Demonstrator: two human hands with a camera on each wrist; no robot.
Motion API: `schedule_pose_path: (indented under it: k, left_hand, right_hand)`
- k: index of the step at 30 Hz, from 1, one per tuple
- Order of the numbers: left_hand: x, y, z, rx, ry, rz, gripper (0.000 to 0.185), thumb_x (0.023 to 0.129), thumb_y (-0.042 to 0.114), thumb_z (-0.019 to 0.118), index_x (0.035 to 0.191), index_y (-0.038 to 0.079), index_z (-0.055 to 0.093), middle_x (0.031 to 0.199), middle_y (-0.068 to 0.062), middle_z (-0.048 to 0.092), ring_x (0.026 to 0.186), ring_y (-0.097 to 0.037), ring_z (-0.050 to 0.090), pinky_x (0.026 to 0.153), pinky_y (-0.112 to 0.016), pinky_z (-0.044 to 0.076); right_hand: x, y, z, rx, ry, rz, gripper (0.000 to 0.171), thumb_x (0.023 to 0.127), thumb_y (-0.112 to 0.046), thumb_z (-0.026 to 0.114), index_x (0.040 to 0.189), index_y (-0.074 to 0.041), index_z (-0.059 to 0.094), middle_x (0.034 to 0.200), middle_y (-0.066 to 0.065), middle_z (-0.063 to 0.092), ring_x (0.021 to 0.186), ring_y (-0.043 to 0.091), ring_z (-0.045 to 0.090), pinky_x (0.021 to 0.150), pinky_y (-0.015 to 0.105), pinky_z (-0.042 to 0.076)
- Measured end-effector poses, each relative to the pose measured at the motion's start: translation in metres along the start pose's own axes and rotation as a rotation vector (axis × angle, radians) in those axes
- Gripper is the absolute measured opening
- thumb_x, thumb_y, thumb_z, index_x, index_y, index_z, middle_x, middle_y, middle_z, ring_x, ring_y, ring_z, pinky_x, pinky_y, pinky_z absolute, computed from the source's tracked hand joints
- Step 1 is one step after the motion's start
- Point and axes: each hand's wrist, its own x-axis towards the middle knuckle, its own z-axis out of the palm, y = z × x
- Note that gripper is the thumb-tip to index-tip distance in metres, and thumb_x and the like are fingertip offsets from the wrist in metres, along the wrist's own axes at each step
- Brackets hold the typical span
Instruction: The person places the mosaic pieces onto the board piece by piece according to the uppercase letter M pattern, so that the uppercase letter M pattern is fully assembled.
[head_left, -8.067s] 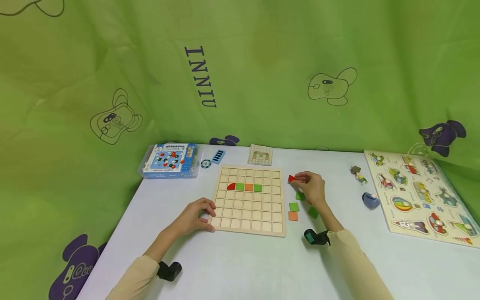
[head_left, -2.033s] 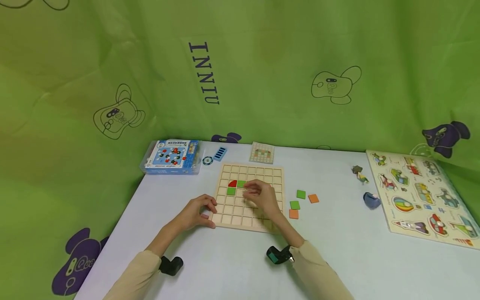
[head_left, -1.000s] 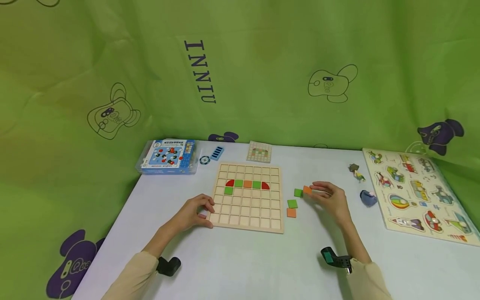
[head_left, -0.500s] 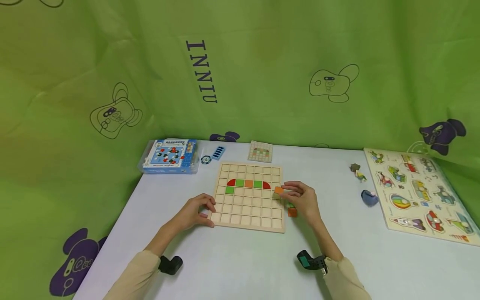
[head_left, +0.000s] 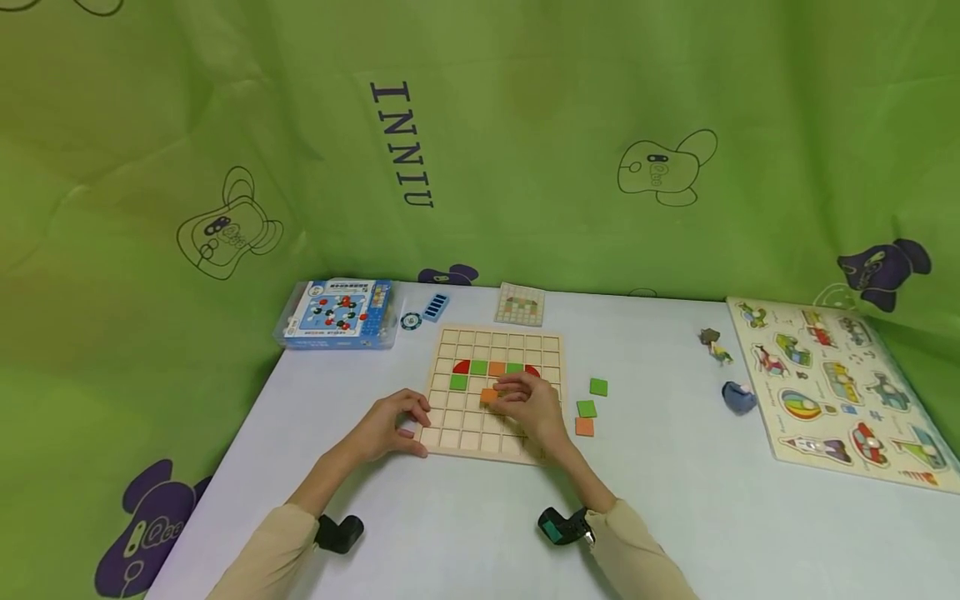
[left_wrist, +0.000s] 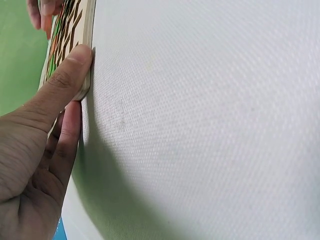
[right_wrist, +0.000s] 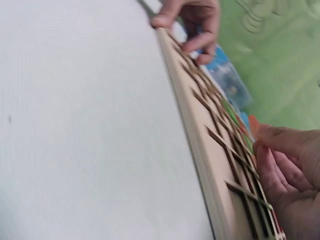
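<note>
An orange square tile (head_left: pixel 489 395) is hovering over the wooden grid board (head_left: pixel 450 439), just below the row of red, green and orange pieces; the right hand (head_left: pixel 528 405) is pinching it at its fingertips. The left hand (head_left: pixel 392 428) is gripping the board's near left corner, its thumb seemingly pressing the edge. Three loose tiles (head_left: pixel 587 408) are lying just beside the board.
</note>
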Motion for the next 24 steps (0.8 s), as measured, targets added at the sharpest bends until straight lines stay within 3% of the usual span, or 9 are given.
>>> schedule_pose_path:
  k: [5,12,17,24]
  left_hand:
    - [0.000,0.002,0.000,0.012,-0.006,-0.019,0.031,0.065,0.007,0.087,0.087,0.007,0.066,0.113,-0.007,0.058,0.110,-0.028,0.051,0.089,-0.033,0.049]
    - [0.000,0.002,0.001,0.005,-0.006,-0.028,0.031,0.065,0.006,0.087,0.087,0.007,0.066,0.113,-0.008,0.057,0.110,-0.028,0.051,0.085,-0.030,0.051]
    - [0.000,0.001,0.001,-0.010,-0.010,-0.019,0.030,0.066,0.006,0.087,0.088,0.006,0.066,0.113,-0.009,0.057,0.110,-0.029,0.051,0.081,-0.029,0.053]
    - [0.000,0.001,0.001,-0.019,-0.007,-0.005,0.030,0.066,0.005,0.087,0.088,0.005,0.066,0.114,-0.010,0.057,0.110,-0.030,0.051,0.079,-0.028,0.053]
  right_hand:
    - [0.000,-0.003,0.015,-0.035,-0.034,-0.080,0.031,0.075,0.012,0.074,0.105,0.008,0.065,0.097,0.020,0.069,0.082,0.029,0.069,0.072,0.027,0.056]
    - [0.007,0.007,0.031,-0.096,-0.086,-0.175,0.031,0.076,0.010,0.074,0.105,0.007,0.065,0.097,0.018,0.070,0.079,0.025,0.068,0.068,0.022,0.055]
    - [0.010,0.005,0.037,-0.137,-0.103,-0.196,0.033,0.075,0.010,0.075,0.106,0.009,0.064,0.098,0.019,0.069,0.078,0.024,0.067,0.068,0.021,0.054]
    - [0.013,0.004,0.041,-0.081,-0.124,-0.208,0.032,0.075,0.012,0.074,0.105,0.011,0.062,0.100,0.023,0.067,0.082,0.030,0.069,0.070,0.023,0.055]
